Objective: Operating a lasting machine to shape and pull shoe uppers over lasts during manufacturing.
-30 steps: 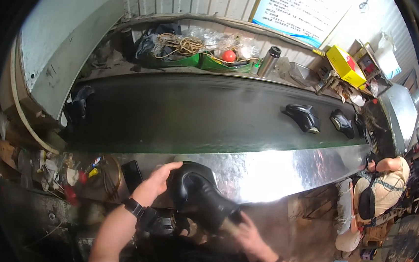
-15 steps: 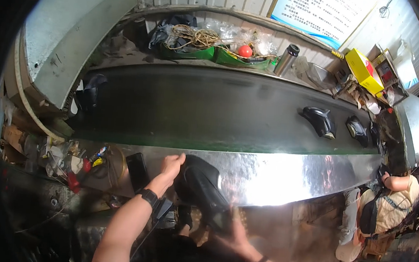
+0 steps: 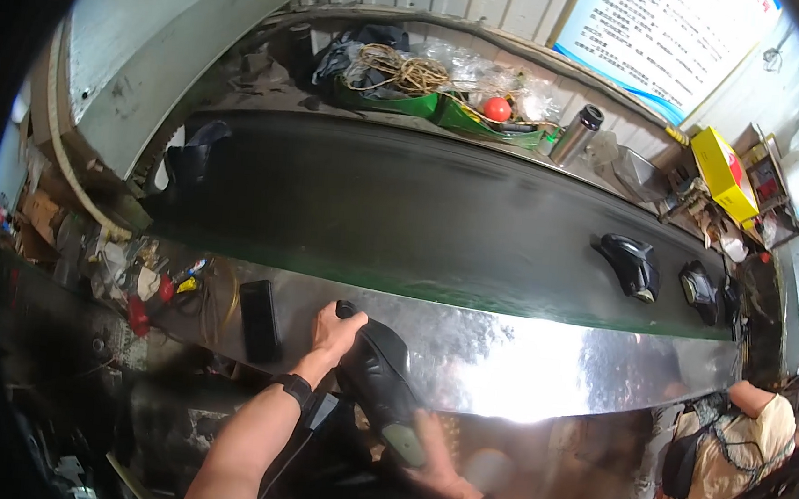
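Head view: a dark conveyor belt (image 3: 402, 212) curves across, edged below by a shiny steel apron (image 3: 541, 364); two black shoes (image 3: 633, 265) ride well apart to the right, leaving the belt's middle bare. Over the apron's lower edge, both hands hold a black shoe (image 3: 378, 379). Left hand (image 3: 335, 331) fingers curl closed on its heel end; right hand (image 3: 435, 459) grips the sole end from below.
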Tool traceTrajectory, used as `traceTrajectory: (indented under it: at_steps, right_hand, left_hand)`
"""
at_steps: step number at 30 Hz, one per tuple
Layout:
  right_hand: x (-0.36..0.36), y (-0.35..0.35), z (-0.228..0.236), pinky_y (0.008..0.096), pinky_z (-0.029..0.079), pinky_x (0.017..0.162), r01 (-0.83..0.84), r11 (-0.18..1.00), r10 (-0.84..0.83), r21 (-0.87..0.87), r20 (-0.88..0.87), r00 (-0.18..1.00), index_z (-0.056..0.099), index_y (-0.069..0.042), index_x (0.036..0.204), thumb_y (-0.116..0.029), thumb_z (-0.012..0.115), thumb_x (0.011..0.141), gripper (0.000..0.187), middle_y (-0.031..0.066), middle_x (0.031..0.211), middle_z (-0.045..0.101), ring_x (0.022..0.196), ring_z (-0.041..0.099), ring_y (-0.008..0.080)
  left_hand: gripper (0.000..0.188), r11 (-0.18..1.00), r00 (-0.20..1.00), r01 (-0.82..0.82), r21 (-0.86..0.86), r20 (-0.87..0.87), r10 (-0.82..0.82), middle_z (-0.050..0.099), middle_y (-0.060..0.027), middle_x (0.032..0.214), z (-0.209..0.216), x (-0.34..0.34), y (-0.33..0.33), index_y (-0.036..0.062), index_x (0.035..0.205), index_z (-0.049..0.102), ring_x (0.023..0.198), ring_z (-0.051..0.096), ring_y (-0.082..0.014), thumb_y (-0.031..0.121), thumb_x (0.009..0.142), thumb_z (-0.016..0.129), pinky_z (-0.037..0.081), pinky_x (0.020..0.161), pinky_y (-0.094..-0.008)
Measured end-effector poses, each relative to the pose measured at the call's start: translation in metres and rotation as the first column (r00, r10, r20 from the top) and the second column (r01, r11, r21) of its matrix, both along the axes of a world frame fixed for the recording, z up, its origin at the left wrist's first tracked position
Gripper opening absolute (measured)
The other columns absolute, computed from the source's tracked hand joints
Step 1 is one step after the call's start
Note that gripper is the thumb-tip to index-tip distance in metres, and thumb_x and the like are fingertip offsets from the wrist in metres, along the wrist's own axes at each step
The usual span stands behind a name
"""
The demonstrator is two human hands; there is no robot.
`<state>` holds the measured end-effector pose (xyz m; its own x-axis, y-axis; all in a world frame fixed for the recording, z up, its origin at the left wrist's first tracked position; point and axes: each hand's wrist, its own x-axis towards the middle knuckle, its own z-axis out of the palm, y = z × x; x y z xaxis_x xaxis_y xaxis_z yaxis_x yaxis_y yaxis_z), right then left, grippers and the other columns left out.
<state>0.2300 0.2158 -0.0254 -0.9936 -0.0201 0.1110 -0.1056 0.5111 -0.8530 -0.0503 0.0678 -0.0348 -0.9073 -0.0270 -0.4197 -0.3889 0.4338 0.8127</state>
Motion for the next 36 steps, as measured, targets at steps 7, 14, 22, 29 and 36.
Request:
traceTrajectory:
  at_steps: [7, 14, 22, 29, 36]
  right_hand:
    - [-0.024, 0.016, 0.053, 0.0446, 0.013, 0.124, -0.118, 0.801, 0.199, -0.588, 0.075, 0.977, -0.013, 0.001, 0.158, -0.025, 0.080, 0.087, 0.120, 0.0286, 0.163, 0.020, 0.154, 0.019, 0.0344]
    - [-0.133, -0.042, 0.108, 0.0351, 0.033, 0.116, 0.100, 0.814, 0.406, -0.572, 0.684, 0.606, 0.007, -0.001, 0.161, -0.045, 0.071, 0.094, 0.102, 0.0258, 0.156, 0.037, 0.143, 0.039, 0.0282]
    - [-0.069, -0.229, 0.119, 0.0253, 0.038, 0.108, -0.263, 0.701, 0.513, -0.663, 0.212, 0.832, 0.045, 0.006, 0.147, -0.009, 0.061, 0.102, 0.050, 0.0094, 0.140, 0.059, 0.124, 0.052, 0.0103]
    - [0.008, -0.401, 0.189, 0.0226, 0.046, 0.069, -0.420, 0.656, 0.706, -0.627, 0.314, 0.634, 0.068, 0.005, 0.108, -0.016, 0.066, 0.101, 0.023, -0.0018, 0.090, 0.070, 0.077, 0.054, 0.0033]
    - [0.060, -0.517, 0.218, 0.0298, 0.054, 0.075, -0.300, 0.531, 0.818, -0.793, 0.386, 0.427, 0.068, -0.002, 0.108, -0.016, 0.068, 0.098, 0.018, 0.0065, 0.095, 0.071, 0.084, 0.065, 0.0128]
  left_hand:
    - [0.024, 0.962, 0.993, -0.119, 0.247, 0.010, 0.120, 0.068, -0.0053, 0.080, 0.056, 0.015, -0.047, 0.0011, 0.087, 0.066, 0.073, 0.061, -0.0147, 0.020, 0.075, 0.074, 0.049, 0.066, -0.0329]
    - [0.020, 0.922, 0.941, -0.245, 0.301, -0.154, 0.300, 0.067, -0.0026, 0.079, 0.135, 0.069, -0.131, 0.0012, 0.086, 0.068, 0.072, 0.059, -0.0122, 0.018, 0.078, 0.075, 0.049, 0.068, -0.0311]
    - [0.025, 0.789, 0.724, -0.602, 0.119, -0.334, 0.603, 0.064, -0.0033, 0.077, 0.204, 0.216, -0.312, 0.0005, 0.090, 0.066, 0.075, 0.060, -0.0135, 0.023, 0.081, 0.073, 0.049, 0.072, -0.0328]
    - [0.041, 0.342, 0.335, -0.662, 0.667, -0.145, 0.931, 0.069, -0.0061, 0.102, 0.247, 0.393, -0.471, 0.0022, 0.109, 0.068, 0.093, 0.064, -0.0156, 0.041, 0.103, 0.056, 0.050, 0.084, -0.0313]
    - [0.057, 0.018, 0.163, -0.560, 0.828, 0.089, 0.983, 0.073, -0.0099, 0.087, 0.192, 0.510, -0.498, 0.0028, 0.096, 0.070, 0.077, 0.069, -0.0225, 0.051, 0.103, 0.041, 0.055, 0.071, -0.0359]
